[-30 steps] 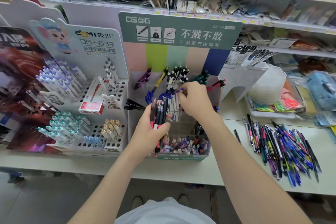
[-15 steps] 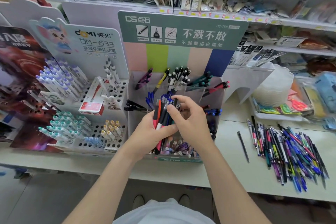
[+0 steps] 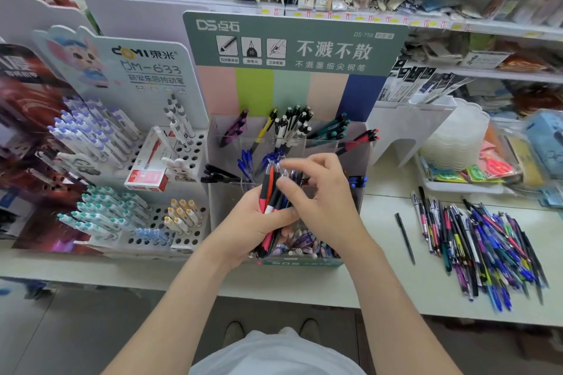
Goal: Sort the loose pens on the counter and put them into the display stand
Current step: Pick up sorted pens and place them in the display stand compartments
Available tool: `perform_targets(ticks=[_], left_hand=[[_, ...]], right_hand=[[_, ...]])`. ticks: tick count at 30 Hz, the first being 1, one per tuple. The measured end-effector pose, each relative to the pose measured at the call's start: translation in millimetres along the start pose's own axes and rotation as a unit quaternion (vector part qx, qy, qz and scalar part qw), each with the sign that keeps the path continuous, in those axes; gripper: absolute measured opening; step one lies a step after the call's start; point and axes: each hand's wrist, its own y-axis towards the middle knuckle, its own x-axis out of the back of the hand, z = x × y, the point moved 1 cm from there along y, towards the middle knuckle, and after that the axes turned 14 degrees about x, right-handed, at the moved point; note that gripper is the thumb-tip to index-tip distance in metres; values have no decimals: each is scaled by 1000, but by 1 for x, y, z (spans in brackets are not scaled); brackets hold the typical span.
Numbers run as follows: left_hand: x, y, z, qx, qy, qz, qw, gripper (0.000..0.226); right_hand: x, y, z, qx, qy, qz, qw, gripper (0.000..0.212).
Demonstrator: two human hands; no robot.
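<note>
Fingers of the left hand [image 3: 243, 225] wrap a pen bundle [image 3: 268, 192]. Those of the right hand [image 3: 326, 207] pinch its tops, display stand [image 3: 292, 88] just behind.

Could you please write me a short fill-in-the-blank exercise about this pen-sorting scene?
1. The left hand grips a bundle of ___.
2. The right hand pinches at that bundle in front of the display ___.
3. The pile of loose pens lies on the counter to the ___ of the stand.
4. One ___ pen lies apart, left of the pile.
Missing words: pens; stand; right; black.
</note>
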Motion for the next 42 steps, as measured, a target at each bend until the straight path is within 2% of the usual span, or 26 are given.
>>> perform_targets(ticks=[2, 5, 8, 11, 15, 17, 19, 23, 27, 30, 33, 38, 40, 42], left_hand=[[1, -1, -1, 1, 23, -6, 1000, 8], [0, -4, -1, 12, 7, 15, 1000, 12], [-1, -7, 0, 33, -27, 37, 998, 19], [-1, -11, 2, 57, -96, 81, 990, 23], [-3, -14, 3, 69, -153, 75, 983, 24], [-4, -13, 2, 67, -148, 56, 985, 16], [-3, -11, 2, 57, -147, 49, 986, 9], [0, -11, 3, 46, -142, 52, 987, 10], [-5, -13, 5, 47, -134, 45, 989, 15], [-6, -10, 4, 76, -194, 68, 976, 21], [-4, -8, 1, 108, -286, 96, 947, 32], [-5, -9, 2, 127, -265, 36, 955, 33], [-6, -7, 1, 97, -250, -25, 963, 25], [-7, -5, 0, 48, -258, -96, 960, 17]], right_hand=[[4, 2, 0, -1, -55, 64, 996, 36], [11, 8, -1, -34, -38, 89, 995, 27], [16, 10, 1, -55, 38, 74, 995, 8], [15, 9, -1, -83, 73, 24, 994, 2], [9, 10, -2, -75, 21, 72, 994, 34], [8, 9, 0, -46, -29, 55, 997, 48], [8, 7, 1, -11, -51, 33, 998, 45], [12, 8, -1, -8, -82, 111, 990, 43], [18, 15, -3, 5, -74, 117, 990, 37], [17, 14, -2, 32, -77, 116, 990, 34], [10, 9, 0, 34, -65, 73, 995, 28], [-4, 0, 8, 38, -68, -15, 997, 16], [-2, -5, 18, 22, -50, -4, 999, 23], [1, -9, 27, -16, -8, 44, 999, 28]])
